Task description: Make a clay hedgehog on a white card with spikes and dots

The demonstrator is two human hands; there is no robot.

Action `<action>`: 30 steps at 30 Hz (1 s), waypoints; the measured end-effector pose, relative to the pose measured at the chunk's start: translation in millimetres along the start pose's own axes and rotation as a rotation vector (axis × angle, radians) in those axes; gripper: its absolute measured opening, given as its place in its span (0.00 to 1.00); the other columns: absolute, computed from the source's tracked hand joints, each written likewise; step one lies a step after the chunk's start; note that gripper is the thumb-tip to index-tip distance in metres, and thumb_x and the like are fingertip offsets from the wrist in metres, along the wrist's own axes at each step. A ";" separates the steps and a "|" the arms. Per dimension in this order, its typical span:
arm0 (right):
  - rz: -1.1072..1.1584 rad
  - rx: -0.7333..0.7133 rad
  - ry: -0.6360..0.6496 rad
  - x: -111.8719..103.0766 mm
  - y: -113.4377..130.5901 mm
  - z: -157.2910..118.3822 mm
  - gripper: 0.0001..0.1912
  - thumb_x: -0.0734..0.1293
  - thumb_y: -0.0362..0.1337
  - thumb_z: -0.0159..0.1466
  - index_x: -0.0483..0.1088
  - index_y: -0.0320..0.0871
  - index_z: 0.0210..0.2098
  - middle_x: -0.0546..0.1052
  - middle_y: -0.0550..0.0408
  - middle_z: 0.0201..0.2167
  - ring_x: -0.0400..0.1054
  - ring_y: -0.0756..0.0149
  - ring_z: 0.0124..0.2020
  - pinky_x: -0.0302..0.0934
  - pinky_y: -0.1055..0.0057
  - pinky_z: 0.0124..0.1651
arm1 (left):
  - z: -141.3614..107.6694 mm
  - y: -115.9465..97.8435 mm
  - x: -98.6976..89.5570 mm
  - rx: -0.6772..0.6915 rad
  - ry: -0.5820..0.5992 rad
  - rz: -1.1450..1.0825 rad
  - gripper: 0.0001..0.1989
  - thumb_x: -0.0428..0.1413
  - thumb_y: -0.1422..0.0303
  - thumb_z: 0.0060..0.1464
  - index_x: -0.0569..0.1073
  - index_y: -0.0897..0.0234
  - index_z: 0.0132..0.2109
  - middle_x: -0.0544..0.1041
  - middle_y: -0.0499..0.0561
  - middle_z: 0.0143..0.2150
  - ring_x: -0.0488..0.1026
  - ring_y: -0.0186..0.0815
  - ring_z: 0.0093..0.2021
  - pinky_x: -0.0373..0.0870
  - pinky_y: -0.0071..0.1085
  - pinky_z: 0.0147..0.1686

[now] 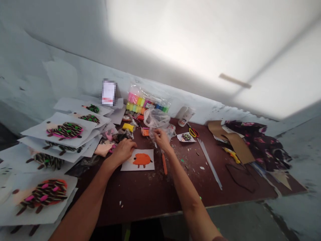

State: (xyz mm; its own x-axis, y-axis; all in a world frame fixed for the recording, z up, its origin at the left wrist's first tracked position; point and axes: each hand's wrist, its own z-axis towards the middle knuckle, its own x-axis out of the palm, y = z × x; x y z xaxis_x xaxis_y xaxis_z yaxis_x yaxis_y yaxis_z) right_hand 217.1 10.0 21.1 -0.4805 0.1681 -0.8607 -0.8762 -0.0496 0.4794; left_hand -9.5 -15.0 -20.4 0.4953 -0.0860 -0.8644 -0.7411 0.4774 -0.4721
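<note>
A white card point(138, 166) with an orange hedgehog shape, dark nose and small brown legs lies flat in front of me. My left hand point(125, 149) rests at the card's upper left corner, its fingers bent together; whether anything is under them is hidden. Beyond the card to the right, my right hand point(161, 138) has its fingers closed at the near edge of a crumpled clear plastic bag point(156, 118). An orange stick-like tool point(164, 164) lies beside the card, near my right wrist. A yellow clay packet point(128, 127) sits past my left hand.
Stacked hedgehog cards point(66, 130) fill the left side. Clay tubs point(142, 103) stand at the back, beside a can point(186, 116). Scissors point(193, 132), a small card point(186, 137), clear glue sticks point(210, 164), a yellow glue gun point(232, 155) and brown cardboard point(238, 147) lie on the right.
</note>
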 end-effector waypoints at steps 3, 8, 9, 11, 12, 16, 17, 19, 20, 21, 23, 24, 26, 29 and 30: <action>-0.036 0.016 -0.080 -2.3 -4.0 -1.0 0.23 0.55 0.27 0.66 0.71 0.31 0.57 0.77 0.39 0.51 0.71 0.59 0.51 0.62 0.66 0.56 | -0.3 -5.1 -3.0 0.001 -0.020 -0.024 0.15 0.50 0.77 0.58 0.82 0.61 0.39 0.80 0.57 0.42 0.74 0.43 0.45 0.70 0.37 0.49; -0.251 0.054 -0.013 -4.9 -8.4 -6.5 0.26 0.57 0.27 0.65 0.66 0.31 0.62 0.76 0.36 0.53 0.71 0.56 0.51 0.63 0.63 0.55 | 4.2 -23.2 -14.1 0.046 -0.058 -0.241 0.14 0.50 0.74 0.59 0.81 0.64 0.43 0.79 0.56 0.45 0.75 0.40 0.48 0.71 0.36 0.52; -0.275 0.046 0.025 -3.8 -7.5 -8.8 0.26 0.59 0.28 0.65 0.65 0.32 0.62 0.76 0.36 0.54 0.71 0.55 0.51 0.63 0.63 0.54 | 6.4 -26.4 -15.9 0.050 -0.058 -0.270 0.14 0.51 0.73 0.59 0.80 0.64 0.45 0.79 0.56 0.47 0.76 0.40 0.49 0.71 0.36 0.53; -0.318 0.028 0.063 -0.7 -4.3 -13.6 0.25 0.62 0.30 0.65 0.67 0.36 0.62 0.76 0.38 0.54 0.71 0.52 0.52 0.63 0.62 0.55 | 12.9 -31.3 -17.9 0.046 -0.063 -0.287 0.15 0.52 0.72 0.57 0.79 0.64 0.48 0.79 0.56 0.51 0.75 0.41 0.52 0.70 0.37 0.56; -0.343 0.019 0.069 0.9 -2.2 -15.6 0.24 0.63 0.31 0.65 0.68 0.38 0.61 0.77 0.39 0.53 0.71 0.52 0.53 0.62 0.61 0.55 | 17.1 -33.1 -17.9 0.039 -0.065 -0.276 0.17 0.53 0.73 0.56 0.79 0.64 0.50 0.79 0.56 0.52 0.75 0.42 0.53 0.70 0.38 0.57; -0.426 0.015 0.072 2.7 4.6 -16.9 0.19 0.62 0.32 0.67 0.73 0.42 0.56 0.78 0.41 0.49 0.71 0.53 0.51 0.63 0.61 0.52 | 38.9 -42.0 -11.8 0.071 -0.050 -0.193 0.24 0.53 0.77 0.52 0.76 0.61 0.56 0.77 0.55 0.57 0.74 0.42 0.57 0.68 0.39 0.60; -0.425 0.023 0.069 1.9 5.5 -15.8 0.18 0.61 0.33 0.67 0.74 0.42 0.54 0.78 0.41 0.48 0.72 0.53 0.49 0.63 0.62 0.51 | 44.7 -45.5 -9.1 0.091 -0.052 -0.178 0.25 0.53 0.78 0.52 0.76 0.61 0.56 0.75 0.55 0.60 0.73 0.42 0.59 0.67 0.39 0.61; -0.393 0.034 0.058 -0.5 6.4 -13.5 0.16 0.60 0.33 0.69 0.77 0.40 0.48 0.78 0.41 0.46 0.72 0.54 0.48 0.63 0.63 0.50 | 56.4 -53.3 -3.0 0.154 -0.037 -0.159 0.27 0.52 0.80 0.51 0.75 0.61 0.58 0.72 0.56 0.63 0.72 0.43 0.61 0.66 0.38 0.62; -0.368 0.037 0.051 -2.0 6.4 -12.6 0.15 0.60 0.34 0.69 0.77 0.39 0.47 0.78 0.40 0.46 0.71 0.55 0.48 0.63 0.63 0.50 | 62.1 -57.1 0.0 0.195 -0.022 -0.152 0.29 0.51 0.82 0.50 0.74 0.61 0.59 0.70 0.56 0.66 0.70 0.42 0.62 0.66 0.38 0.63; -0.342 0.037 0.047 -3.6 6.2 -11.9 0.15 0.60 0.35 0.69 0.78 0.38 0.46 0.78 0.40 0.47 0.71 0.55 0.48 0.63 0.64 0.51 | 67.7 -60.3 2.7 0.222 -0.015 -0.144 0.32 0.51 0.83 0.50 0.71 0.61 0.62 0.67 0.57 0.68 0.69 0.41 0.63 0.65 0.37 0.63; -0.305 0.029 0.059 -7.3 5.6 -11.2 0.14 0.63 0.34 0.68 0.78 0.36 0.46 0.77 0.41 0.49 0.70 0.57 0.50 0.62 0.66 0.52 | 78.3 -64.2 6.4 0.216 0.019 -0.104 0.33 0.50 0.83 0.51 0.69 0.62 0.64 0.68 0.59 0.67 0.69 0.42 0.64 0.66 0.38 0.62; -0.298 0.024 0.077 -9.3 5.1 -11.0 0.13 0.63 0.34 0.67 0.78 0.37 0.44 0.78 0.42 0.48 0.71 0.58 0.49 0.62 0.68 0.52 | 83.1 -64.8 7.3 0.202 0.044 -0.081 0.31 0.50 0.82 0.52 0.71 0.63 0.62 0.72 0.60 0.64 0.70 0.43 0.63 0.66 0.39 0.62; -0.300 0.014 0.112 -13.7 4.3 -10.3 0.14 0.61 0.32 0.68 0.79 0.37 0.43 0.80 0.45 0.45 0.72 0.62 0.47 0.62 0.71 0.50 | 90.8 -64.0 7.8 0.169 0.094 -0.031 0.24 0.50 0.80 0.54 0.75 0.65 0.57 0.78 0.61 0.56 0.73 0.45 0.59 0.67 0.40 0.60; -0.330 0.013 0.128 -19.8 2.7 -8.0 0.19 0.55 0.29 0.70 0.77 0.37 0.49 0.80 0.45 0.46 0.73 0.63 0.47 0.61 0.73 0.49 | 96.5 -60.8 7.6 0.120 0.171 0.030 0.18 0.50 0.81 0.53 0.80 0.67 0.46 0.82 0.63 0.46 0.77 0.47 0.52 0.70 0.40 0.56; -0.350 0.012 0.130 -21.3 2.0 -7.1 0.20 0.55 0.29 0.70 0.75 0.38 0.52 0.80 0.45 0.48 0.72 0.62 0.50 0.61 0.73 0.50 | 97.1 -59.9 7.9 0.109 0.190 0.042 0.18 0.50 0.82 0.52 0.80 0.68 0.44 0.82 0.64 0.44 0.78 0.48 0.51 0.70 0.40 0.54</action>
State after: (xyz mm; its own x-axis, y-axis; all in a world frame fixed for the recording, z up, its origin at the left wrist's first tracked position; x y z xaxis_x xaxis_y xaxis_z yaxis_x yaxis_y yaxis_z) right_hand 225.3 -0.7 39.2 -0.1535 0.0465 -0.9871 -0.9881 0.0008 0.1537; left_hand 82.8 40.7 17.8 0.3626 -0.2224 -0.9050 -0.7006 0.5752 -0.4221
